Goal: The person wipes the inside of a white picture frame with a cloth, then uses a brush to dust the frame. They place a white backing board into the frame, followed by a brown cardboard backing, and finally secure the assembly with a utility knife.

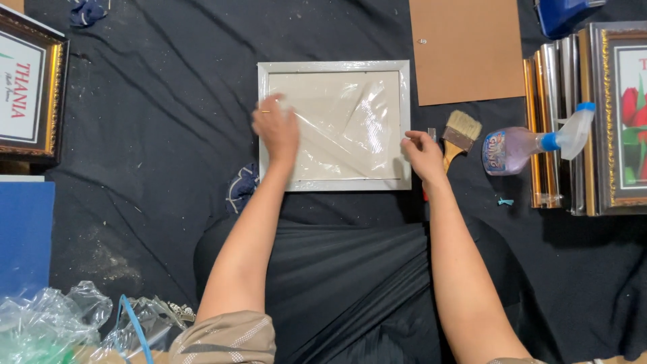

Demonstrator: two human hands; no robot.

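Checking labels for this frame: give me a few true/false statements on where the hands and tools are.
1. The left hand lies flat on the clear film over the silver picture frame. True.
2. The right hand grips the paintbrush. False: it sits at the frame's right edge; the brush lies untouched beside it.
3. The spray bottle lies on its side, right of the brush. True.
4. The brown backing board is fitted inside the frame. False: it lies apart, up and to the right on the black cloth.
5. Crumpled clear plastic lies at the lower left. True.
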